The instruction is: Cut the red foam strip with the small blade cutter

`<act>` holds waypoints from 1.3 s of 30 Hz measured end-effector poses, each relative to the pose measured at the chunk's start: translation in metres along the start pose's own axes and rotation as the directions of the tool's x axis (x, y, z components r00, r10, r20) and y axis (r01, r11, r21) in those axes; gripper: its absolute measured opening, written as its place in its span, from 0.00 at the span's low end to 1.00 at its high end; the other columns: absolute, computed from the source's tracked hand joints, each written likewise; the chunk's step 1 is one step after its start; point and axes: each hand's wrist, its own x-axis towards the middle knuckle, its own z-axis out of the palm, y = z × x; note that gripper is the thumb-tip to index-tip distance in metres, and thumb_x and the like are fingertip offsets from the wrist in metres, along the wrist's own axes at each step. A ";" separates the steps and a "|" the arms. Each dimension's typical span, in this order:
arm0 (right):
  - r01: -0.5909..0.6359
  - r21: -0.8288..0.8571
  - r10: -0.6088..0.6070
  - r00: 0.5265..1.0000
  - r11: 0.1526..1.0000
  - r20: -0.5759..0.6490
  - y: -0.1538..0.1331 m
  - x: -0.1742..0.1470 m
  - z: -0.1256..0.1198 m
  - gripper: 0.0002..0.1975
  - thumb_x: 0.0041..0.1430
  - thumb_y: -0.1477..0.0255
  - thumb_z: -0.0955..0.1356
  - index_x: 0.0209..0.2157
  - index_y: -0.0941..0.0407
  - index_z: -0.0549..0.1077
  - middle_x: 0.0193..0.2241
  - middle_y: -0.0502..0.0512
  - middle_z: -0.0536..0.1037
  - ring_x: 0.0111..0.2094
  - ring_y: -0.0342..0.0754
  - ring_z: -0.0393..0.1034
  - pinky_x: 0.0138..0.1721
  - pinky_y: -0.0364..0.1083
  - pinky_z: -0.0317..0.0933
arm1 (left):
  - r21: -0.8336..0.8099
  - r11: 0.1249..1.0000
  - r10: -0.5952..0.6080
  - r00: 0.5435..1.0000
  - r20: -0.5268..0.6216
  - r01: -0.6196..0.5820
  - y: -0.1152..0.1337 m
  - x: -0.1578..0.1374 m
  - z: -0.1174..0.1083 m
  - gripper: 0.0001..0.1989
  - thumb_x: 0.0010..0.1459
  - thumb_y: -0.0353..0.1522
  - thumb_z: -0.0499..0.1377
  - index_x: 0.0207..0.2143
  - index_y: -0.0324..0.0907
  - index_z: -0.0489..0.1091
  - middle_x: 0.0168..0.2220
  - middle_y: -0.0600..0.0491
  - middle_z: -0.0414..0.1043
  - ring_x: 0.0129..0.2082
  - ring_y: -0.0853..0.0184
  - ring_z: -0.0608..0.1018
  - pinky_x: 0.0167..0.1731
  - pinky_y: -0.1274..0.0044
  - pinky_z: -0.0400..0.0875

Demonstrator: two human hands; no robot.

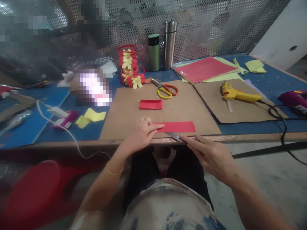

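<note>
Two cardboard sheets lie on the blue table [35,127]: the larger cardboard [134,118] in front of the person, a second one [240,108] to the right. Red and yellow paper sheets [203,68] are stacked behind the second one, near the mesh wall. A yellow glue gun [237,94] rests on the right cardboard, and a purple one [294,99] lies at the table's right edge. Two flasks [170,44] stand upright at the back, beside a pile of red lanterns [129,68] with yellow bows. Scissors [165,89] lie on the larger cardboard, and a folded red piece [150,104] lies just below them. At the near edge a red strip [177,126] lies flat. The left hand [142,132] presses its fingers on the strip's left end, not clenched. The right hand [211,155] grips what looks like a knife [174,136], its blade touching the strip's lower edge.
</note>
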 end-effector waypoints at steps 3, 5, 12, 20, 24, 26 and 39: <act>0.005 -0.011 -0.006 1.000 1.000 -0.009 -0.002 0.004 0.002 0.20 0.73 0.71 0.57 0.60 0.52 0.71 0.33 0.53 0.76 0.27 0.44 0.72 0.23 0.44 0.51 | 0.010 1.000 0.005 1.000 0.007 -0.005 -0.001 0.000 0.000 0.18 0.70 0.30 0.51 0.57 0.45 0.73 0.38 0.51 0.62 0.43 0.62 0.68 0.50 0.66 0.65; 0.011 -0.022 -0.012 1.000 1.000 -0.012 -0.003 0.006 0.004 0.20 0.73 0.71 0.57 0.59 0.53 0.72 0.32 0.52 0.76 0.26 0.44 0.71 0.22 0.44 0.50 | 0.015 1.000 0.006 1.000 0.011 -0.006 -0.001 0.000 0.000 0.18 0.70 0.30 0.51 0.57 0.45 0.73 0.38 0.50 0.62 0.43 0.62 0.68 0.51 0.66 0.64; 0.009 -0.029 -0.009 1.000 1.000 0.007 -0.004 0.005 0.001 0.20 0.73 0.71 0.57 0.60 0.52 0.71 0.34 0.53 0.77 0.26 0.44 0.71 0.22 0.45 0.50 | 0.009 1.000 -0.011 0.999 0.033 0.011 -0.003 0.000 -0.001 0.22 0.70 0.25 0.47 0.58 0.45 0.73 0.38 0.50 0.62 0.42 0.63 0.67 0.49 0.68 0.64; 0.012 -0.020 -0.012 1.000 1.000 0.004 -0.005 0.008 0.002 0.20 0.73 0.71 0.58 0.59 0.52 0.72 0.32 0.51 0.76 0.25 0.44 0.70 0.23 0.45 0.49 | 0.021 1.000 -0.016 0.999 0.040 0.016 -0.004 0.000 0.000 0.23 0.69 0.24 0.47 0.58 0.47 0.73 0.38 0.51 0.62 0.42 0.63 0.67 0.49 0.67 0.64; 0.021 -0.011 -0.021 1.000 1.000 -0.004 -0.005 0.007 0.002 0.20 0.74 0.70 0.57 0.58 0.53 0.74 0.32 0.52 0.77 0.25 0.44 0.70 0.23 0.45 0.50 | 0.027 1.000 -0.010 0.999 0.033 0.009 -0.004 0.000 0.000 0.23 0.69 0.24 0.46 0.58 0.46 0.73 0.39 0.50 0.62 0.42 0.63 0.67 0.49 0.68 0.64; 0.021 -0.006 -0.021 1.000 1.000 -0.006 -0.005 0.007 0.001 0.21 0.74 0.70 0.56 0.58 0.53 0.74 0.31 0.53 0.77 0.25 0.43 0.70 0.23 0.45 0.51 | 0.025 1.000 -0.003 1.000 0.030 0.002 -0.005 0.000 0.001 0.23 0.69 0.25 0.46 0.58 0.47 0.72 0.39 0.50 0.62 0.42 0.63 0.67 0.49 0.68 0.65; 0.012 -0.012 -0.011 0.999 1.000 0.032 -0.008 0.010 0.001 0.21 0.72 0.71 0.58 0.59 0.51 0.73 0.32 0.53 0.78 0.26 0.43 0.71 0.23 0.43 0.52 | 0.017 1.000 -0.011 0.999 0.037 0.011 -0.004 0.001 0.000 0.23 0.69 0.24 0.46 0.58 0.46 0.73 0.38 0.51 0.61 0.42 0.63 0.67 0.49 0.67 0.64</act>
